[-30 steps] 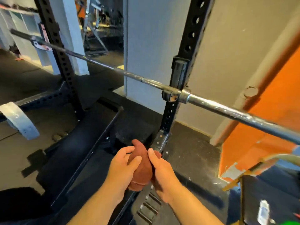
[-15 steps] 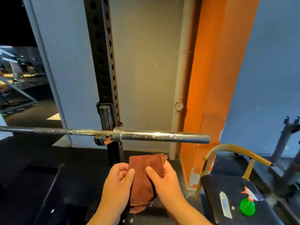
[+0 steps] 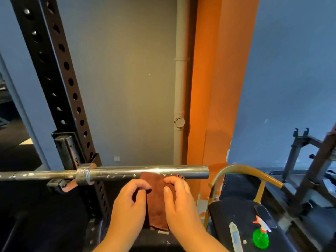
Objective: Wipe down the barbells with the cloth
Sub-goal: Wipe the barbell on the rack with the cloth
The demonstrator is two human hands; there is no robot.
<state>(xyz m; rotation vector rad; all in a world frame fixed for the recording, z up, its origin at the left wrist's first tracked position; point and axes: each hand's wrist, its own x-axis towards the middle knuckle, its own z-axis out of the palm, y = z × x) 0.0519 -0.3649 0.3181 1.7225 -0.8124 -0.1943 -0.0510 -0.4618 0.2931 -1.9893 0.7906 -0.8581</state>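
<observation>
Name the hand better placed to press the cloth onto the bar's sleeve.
Right. The right hand pinches the cloth at its top edge, just under the barbell sleeve; the left hand pinches it lower down.

1. The barbell [image 3: 145, 172] is glossy bare metal, flecked with pale spots.
2. The cloth [image 3: 156, 202] is soft, matt brown fabric (slightly napped).
3. The rack upright [image 3: 60, 84] is dull black-painted steel.
4. The spray bottle [image 3: 260, 238] is shiny green plastic.
</observation>
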